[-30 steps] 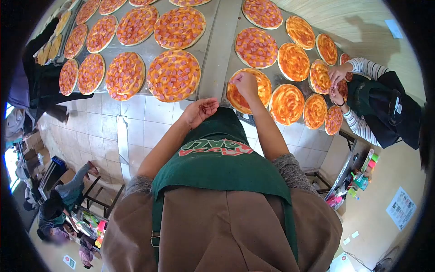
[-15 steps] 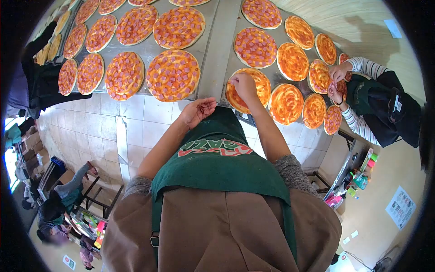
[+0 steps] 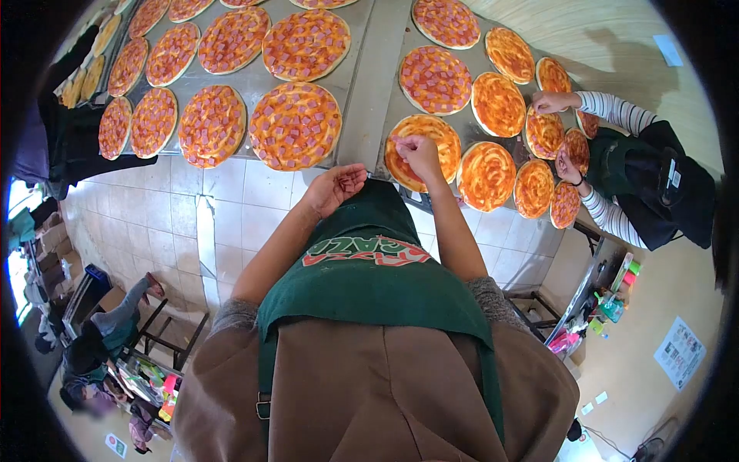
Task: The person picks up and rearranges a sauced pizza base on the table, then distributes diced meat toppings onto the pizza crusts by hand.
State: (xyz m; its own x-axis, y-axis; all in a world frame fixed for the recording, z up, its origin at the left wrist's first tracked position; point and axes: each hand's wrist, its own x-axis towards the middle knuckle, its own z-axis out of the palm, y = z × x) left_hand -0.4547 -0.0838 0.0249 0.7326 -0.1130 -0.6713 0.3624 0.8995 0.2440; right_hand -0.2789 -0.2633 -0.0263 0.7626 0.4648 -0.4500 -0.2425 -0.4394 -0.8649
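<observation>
My right hand (image 3: pixel 419 156) hangs over a pizza (image 3: pixel 423 126) spread with orange-red sauce, at the near edge of the right-hand metal table. Its thumb and fingertips are pinched together; whatever is between them is too small to name. My left hand (image 3: pixel 337 189) is held palm up just off the table edge, left of that pizza, its fingers curled into a cup. The contents of that palm cannot be made out clearly. Left of it lies a pizza (image 3: pixel 295 125) topped with pink ham cubes. Another sauced pizza (image 3: pixel 486 176) sits right of my right hand.
Several ham-topped pizzas (image 3: pixel 212 126) line the left table (image 3: pixel 358 115). At the right, a co-worker in striped sleeves (image 3: pixel 616 105) reaches over other pizzas (image 3: pixel 544 132). Another person in dark clothing (image 3: pixel 77 138) stands at the left. Tiled floor (image 3: pixel 231 200) shows below.
My right hand has shifted slightly right and down over the same pizza. My left hand stays nearly still. The co-worker's hands have moved apart, one reaching farther across the pizzas.
</observation>
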